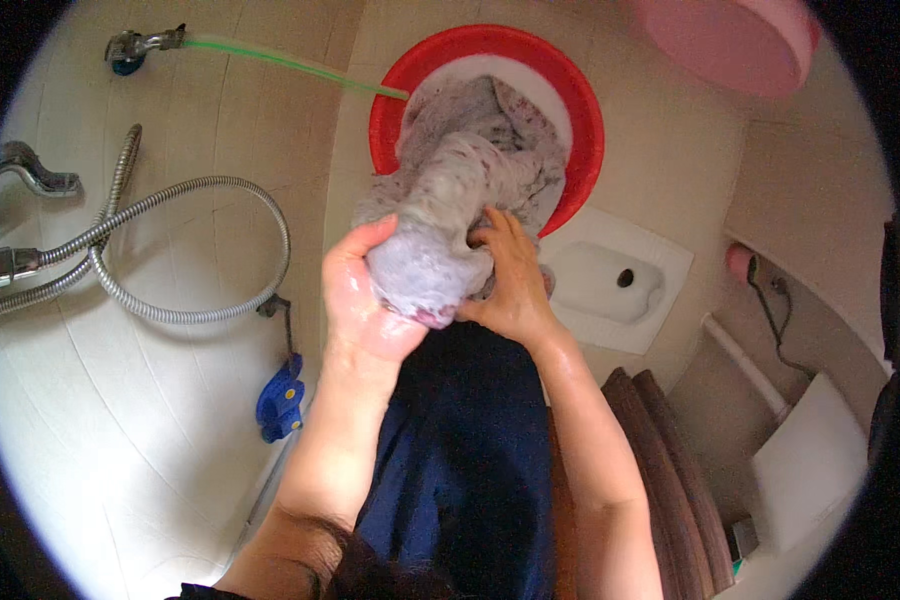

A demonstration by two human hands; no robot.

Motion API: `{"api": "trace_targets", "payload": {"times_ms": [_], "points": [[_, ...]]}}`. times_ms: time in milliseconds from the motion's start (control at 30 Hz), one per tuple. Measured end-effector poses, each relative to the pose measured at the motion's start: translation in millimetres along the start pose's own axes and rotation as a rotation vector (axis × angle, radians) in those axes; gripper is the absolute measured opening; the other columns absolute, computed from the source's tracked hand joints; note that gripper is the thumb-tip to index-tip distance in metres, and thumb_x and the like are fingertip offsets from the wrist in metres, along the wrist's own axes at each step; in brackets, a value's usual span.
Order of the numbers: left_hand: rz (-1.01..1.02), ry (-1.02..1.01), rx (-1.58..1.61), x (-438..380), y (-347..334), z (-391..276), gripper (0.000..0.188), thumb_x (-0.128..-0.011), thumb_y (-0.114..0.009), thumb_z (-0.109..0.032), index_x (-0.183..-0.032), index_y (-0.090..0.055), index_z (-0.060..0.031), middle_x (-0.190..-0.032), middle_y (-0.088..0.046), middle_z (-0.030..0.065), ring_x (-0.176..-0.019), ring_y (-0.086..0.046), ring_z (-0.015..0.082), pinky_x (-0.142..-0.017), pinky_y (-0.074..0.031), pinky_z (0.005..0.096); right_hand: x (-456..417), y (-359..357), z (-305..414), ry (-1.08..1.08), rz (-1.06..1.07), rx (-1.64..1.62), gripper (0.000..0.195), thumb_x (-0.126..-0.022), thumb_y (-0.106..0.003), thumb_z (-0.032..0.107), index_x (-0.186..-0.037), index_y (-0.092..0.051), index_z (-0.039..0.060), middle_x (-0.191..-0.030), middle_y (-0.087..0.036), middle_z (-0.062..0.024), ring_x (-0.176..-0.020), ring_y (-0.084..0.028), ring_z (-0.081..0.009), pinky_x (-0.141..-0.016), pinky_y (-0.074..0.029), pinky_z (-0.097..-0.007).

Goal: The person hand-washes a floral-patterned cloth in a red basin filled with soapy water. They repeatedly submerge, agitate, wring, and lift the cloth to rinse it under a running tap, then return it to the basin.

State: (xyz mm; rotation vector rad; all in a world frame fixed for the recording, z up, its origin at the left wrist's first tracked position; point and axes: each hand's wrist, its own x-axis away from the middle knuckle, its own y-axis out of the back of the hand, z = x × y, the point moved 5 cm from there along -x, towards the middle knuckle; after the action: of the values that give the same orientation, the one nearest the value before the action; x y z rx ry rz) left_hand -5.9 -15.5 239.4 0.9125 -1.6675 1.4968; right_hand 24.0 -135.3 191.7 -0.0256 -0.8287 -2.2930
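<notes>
A wet grey cloth [487, 169] lies heaped in a round red plastic basin [586, 142], and part of it is lifted over the near rim. My left hand [367, 300] is cupped under a soapy, bunched end of the cloth, thumb on its left side. Gripping the same bunch from the right is my right hand [514, 277], with its fingers curled into the folds. Whitish suds show around the cloth in the basin. A green hose [292, 64] runs from a metal wall tap [131, 49] to the basin's left rim.
Right of the basin is a white squat toilet [607, 274]. A coiled metal shower hose [195, 315] hangs at left above a blue object [281, 401]. A pink tub [727, 37] is at upper right; brown hanging fabric [667, 465] and a white pipe [746, 367] are at lower right.
</notes>
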Motion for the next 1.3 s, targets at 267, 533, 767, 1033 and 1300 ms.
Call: {"api": "trace_targets", "payload": {"times_ms": [267, 533, 767, 1033, 1300], "points": [[-0.041, -0.148, -0.26, -24, 40, -10, 0.033, -0.065, -0.049, 0.006, -0.098, -0.049, 0.0056, -0.102, -0.052, 0.0171, -0.096, -0.05, 0.0294, -0.087, -0.038, 0.0417, 29, 29, -18, -0.345, -0.639, -0.281, 0.024, -0.057, -0.062, 0.001, -0.08, -0.056, 0.0042, -0.071, -0.058, -0.0108, -0.068, -0.057, -0.0203, -0.063, -0.044, -0.0267], [0.098, 0.16, -0.208, -1, -13, 53, 0.035, -0.078, -0.052, -0.035, -0.097, -0.049, -0.0063, -0.088, -0.053, 0.0066, -0.077, -0.051, 0.0165, -0.068, -0.043, 0.0295, 25, 70, 115, 0.158, -0.46, -0.078, 0.024, -0.051, -0.058, 0.008, -0.075, -0.058, 0.0042, -0.055, -0.042, -0.008, -0.047, -0.044, -0.0231, -0.044, -0.038, -0.0288], [-0.115, 0.057, -0.489, -23, -64, 29, 0.026, -0.08, -0.052, -0.033, -0.074, -0.053, -0.0074, -0.069, -0.051, 0.0014, -0.056, -0.047, 0.0092, -0.047, -0.04, 0.0249, 2, 72, 113, 0.186, -0.669, 0.068, 0.014, -0.063, -0.061, 0.008, -0.058, -0.048, 0.0049, -0.053, -0.044, -0.0104, -0.047, -0.043, -0.0252, -0.043, -0.038, -0.033], [0.035, -0.129, -0.554, -22, -46, 30, 0.016, -0.076, -0.054, -0.015, -0.078, -0.057, 0.0009, -0.073, -0.056, 0.0064, -0.065, -0.054, 0.0117, -0.053, -0.042, 0.0258, -34, 78, 50, -0.131, -0.569, -0.183, 0.021, -0.075, -0.052, 0.014, -0.057, -0.053, 0.0039, -0.058, -0.053, -0.0154, -0.052, -0.051, -0.0321, -0.046, -0.038, -0.0384], [0.068, -0.073, -0.508, -15, -53, 31, 0.015, -0.073, -0.056, -0.015, -0.07, -0.056, -0.0001, -0.067, -0.054, 0.0061, -0.063, -0.053, 0.0137, -0.055, -0.042, 0.0279, -20, 67, 22, -0.04, -0.566, -0.074, 0.026, -0.078, -0.05, 0.01, -0.054, -0.045, 0.0005, -0.05, -0.04, -0.0118, -0.044, -0.037, -0.0254, -0.042, -0.028, -0.0329]]}}
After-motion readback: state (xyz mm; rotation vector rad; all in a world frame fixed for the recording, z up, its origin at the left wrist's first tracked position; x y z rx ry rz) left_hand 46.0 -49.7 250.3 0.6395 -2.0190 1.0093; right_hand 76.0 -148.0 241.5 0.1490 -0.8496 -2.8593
